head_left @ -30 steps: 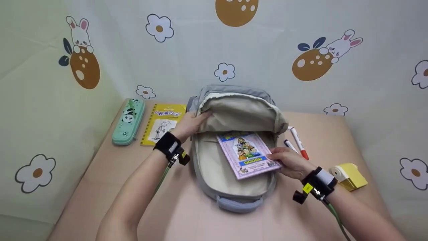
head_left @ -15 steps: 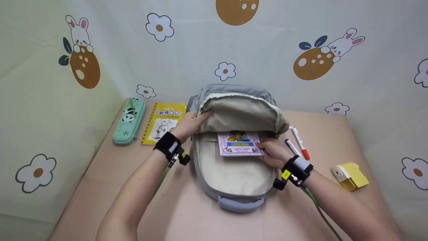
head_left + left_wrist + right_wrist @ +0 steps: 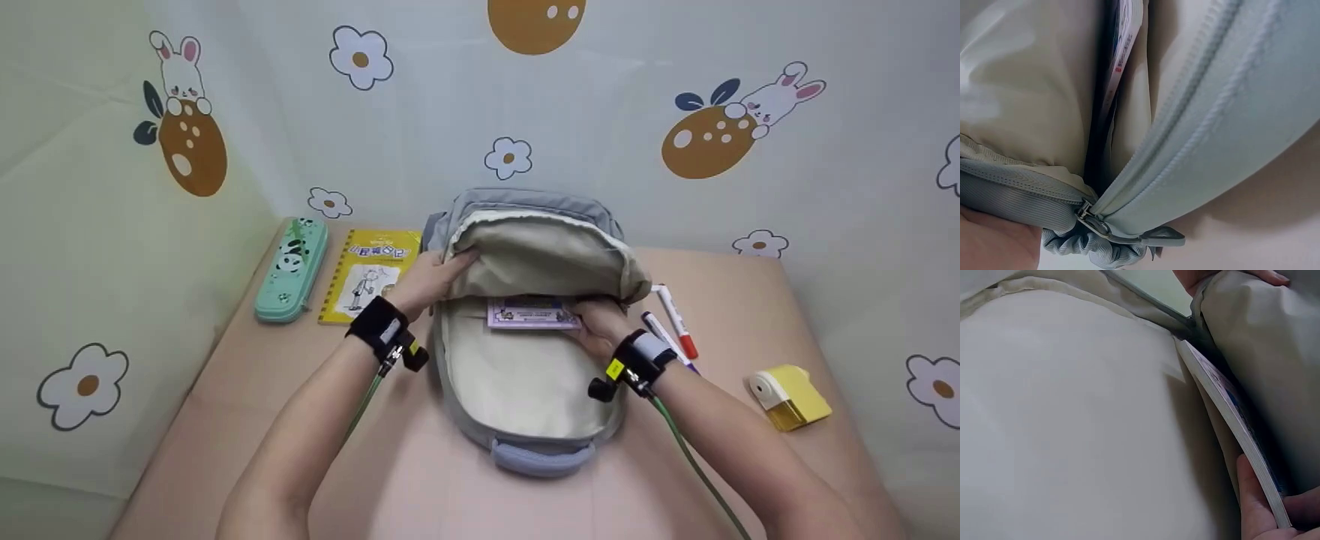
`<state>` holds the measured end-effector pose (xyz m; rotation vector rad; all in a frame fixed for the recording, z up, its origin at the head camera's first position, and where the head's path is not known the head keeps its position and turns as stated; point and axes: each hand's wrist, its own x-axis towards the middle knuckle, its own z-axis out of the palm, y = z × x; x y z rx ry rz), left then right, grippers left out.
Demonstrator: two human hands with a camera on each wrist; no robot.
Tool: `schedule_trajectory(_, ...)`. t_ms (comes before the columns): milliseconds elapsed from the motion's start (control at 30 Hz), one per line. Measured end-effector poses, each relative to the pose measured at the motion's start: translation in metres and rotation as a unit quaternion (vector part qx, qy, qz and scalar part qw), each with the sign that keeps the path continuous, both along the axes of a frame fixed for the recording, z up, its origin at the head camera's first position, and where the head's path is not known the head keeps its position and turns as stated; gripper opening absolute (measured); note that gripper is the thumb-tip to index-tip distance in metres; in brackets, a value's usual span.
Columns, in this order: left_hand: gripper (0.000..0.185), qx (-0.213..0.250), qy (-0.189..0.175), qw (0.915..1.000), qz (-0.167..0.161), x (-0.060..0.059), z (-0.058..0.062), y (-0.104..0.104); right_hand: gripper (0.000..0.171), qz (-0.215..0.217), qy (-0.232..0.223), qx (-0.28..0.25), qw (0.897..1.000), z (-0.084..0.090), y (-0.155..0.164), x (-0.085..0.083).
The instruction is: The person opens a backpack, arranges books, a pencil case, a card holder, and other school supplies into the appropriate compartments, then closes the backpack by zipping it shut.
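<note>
A grey backpack [image 3: 517, 382] lies unzipped, its front flap [image 3: 540, 259] lifted away from the cream lining. My left hand [image 3: 431, 281] grips the flap's left edge, thumb on the inner side; the left wrist view shows the zipper pull [image 3: 1095, 219] close to it. Between thumb and fingers my right hand [image 3: 602, 322] pinches a pink-covered book [image 3: 534, 315] at its right edge. Most of that book is tucked under the flap, with only its lower strip showing in the head view. In the right wrist view the book's page edge [image 3: 1235, 424] slants down into the fingers [image 3: 1255, 500].
Left of the backpack lie a mint panda pencil case [image 3: 291, 270] and a yellow spiral-bound book [image 3: 367, 274]. On the right are a red-capped marker [image 3: 679, 322], a second marker [image 3: 664, 334] partly behind the right wrist, and a yellow pencil sharpener [image 3: 791, 397]. A patterned curtain [image 3: 420, 127] stands behind.
My right hand has pushed the pink book away from me and leftward, deeper under the flap, and the book has straightened. My left hand keeps its grip on the flap.
</note>
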<state>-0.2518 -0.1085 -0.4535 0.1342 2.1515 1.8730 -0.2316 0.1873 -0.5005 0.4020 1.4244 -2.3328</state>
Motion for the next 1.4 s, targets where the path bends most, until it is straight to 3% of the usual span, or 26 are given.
schedule_trajectory(167, 0.056, 0.001, -0.003, 1.0000, -0.002, 0.001, -0.001, 0.000, 0.035, 0.007, 0.008, -0.004, 1.000, -0.002, 0.002, 0.002)
schedule_trajectory(400, 0.055, -0.010, 0.009, 0.9999, 0.003, 0.000, -0.002, 0.001, 0.052, 0.052, -0.003, -0.007, 0.999, 0.004, 0.013, 0.012)
schedule_trajectory(600, 0.058, -0.007, 0.005, 0.9999, 0.008, -0.001, -0.003, 0.001, 0.054, 0.082, 0.013, 0.053, 0.995, 0.012, 0.029, 0.025)
schedule_trajectory(800, 0.053, 0.000, -0.006, 1.0000, 0.008, -0.001, -0.005, 0.001, 0.049, 0.124, 0.041, 0.112, 0.985, 0.022, 0.056, 0.041)
schedule_trajectory(933, 0.052, 0.004, -0.009, 0.9999, 0.005, -0.001, -0.005, 0.001, 0.045, 0.110, 0.076, 0.153, 0.979, 0.026, 0.079, 0.051)
schedule_trajectory(1100, 0.055, 0.000, -0.012, 0.9999, 0.007, -0.002, -0.005, 0.000, 0.042, 0.047, 0.148, 0.253, 0.955, 0.020, 0.103, 0.058)
schedule_trajectory(1300, 0.057, -0.014, -0.008, 0.9998, 0.013, -0.003, -0.003, 0.000, 0.062, -0.021, 0.233, 0.394, 0.889, 0.009, 0.119, 0.051)
schedule_trajectory(1400, 0.057, -0.014, -0.006, 0.9998, 0.010, -0.003, -0.003, 0.001, 0.077, -0.013, 0.280, 0.408, 0.869, 0.007, 0.119, 0.040)
